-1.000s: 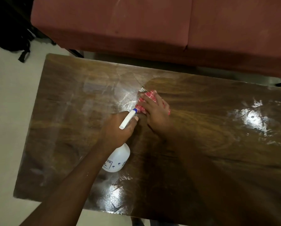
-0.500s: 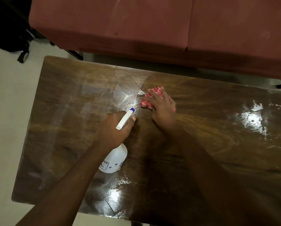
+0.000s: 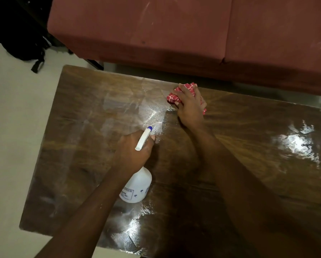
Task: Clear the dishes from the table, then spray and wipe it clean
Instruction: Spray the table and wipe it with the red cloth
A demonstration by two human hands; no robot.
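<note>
Wiping is under way on a dark wooden counter [image 3: 249, 146] that carries no dishes, only streaks of wet spray catching the light. The person's right hand [image 3: 190, 107] is curled over a bunched red patterned cloth [image 3: 174, 97], pressing it flat against the far edge of the counter, near a red sofa [image 3: 174, 34]. The left hand [image 3: 132, 153] is closed around the neck of a white spray bottle [image 3: 137, 187], one finger at the trigger and the blue-tipped nozzle [image 3: 149, 128] aimed toward a misted patch [image 3: 152, 112] lying between the two hands. Whether the bottle's base touches the counter cannot be told from this view.

Judging by the sheen, the clearing step looks complete and the cleaning is partly done: smears remain at the left end and a glossy wet area sits at the right. Good practice now would be long, overlapping strokes with firm, even pressure, carried from the far edge back toward the body, refolding the cloth to a dry face as it loads. Light bursts of spray would prevent pooling.
</note>
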